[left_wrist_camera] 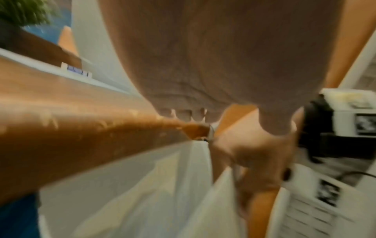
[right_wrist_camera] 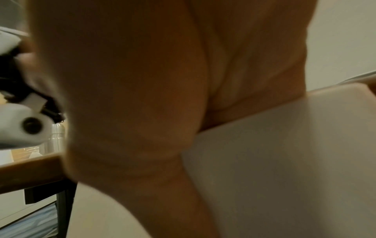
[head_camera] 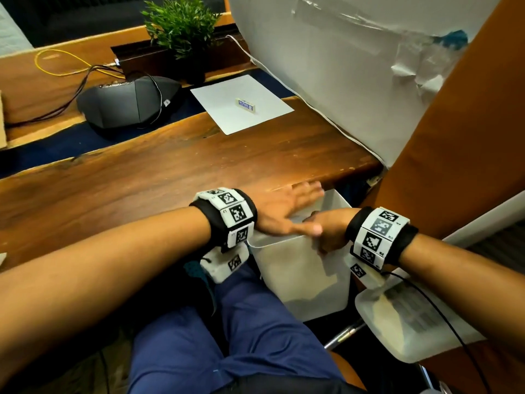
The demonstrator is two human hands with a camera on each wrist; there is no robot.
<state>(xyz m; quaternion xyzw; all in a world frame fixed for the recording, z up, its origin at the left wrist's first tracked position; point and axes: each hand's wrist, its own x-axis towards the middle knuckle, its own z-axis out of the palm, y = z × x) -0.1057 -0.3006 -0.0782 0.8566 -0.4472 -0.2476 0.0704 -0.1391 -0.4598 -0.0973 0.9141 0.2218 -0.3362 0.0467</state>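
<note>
A white plastic bin (head_camera: 298,271) stands below the table's front edge, beside my knee. My left hand (head_camera: 289,211) lies flat with straight fingers across the bin's open top, its fingertips reaching the wooden table edge (head_camera: 312,177). My right hand (head_camera: 326,231) grips the bin's near right rim, fingers curled over it. In the left wrist view the left hand (left_wrist_camera: 223,64) fills the top, with the bin (left_wrist_camera: 162,185) under it and the right hand (left_wrist_camera: 254,153) on the rim. The right wrist view shows the right hand (right_wrist_camera: 142,96) pressed on the bin wall (right_wrist_camera: 284,161). The bin's contents are hidden.
On the table lie a white sheet (head_camera: 227,109) with a small eraser (head_camera: 245,105), a black speaker unit (head_camera: 127,106) with cables, and a potted plant (head_camera: 181,27). A white board (head_camera: 341,66) leans at the right. A white tray (head_camera: 412,317) sits lower right.
</note>
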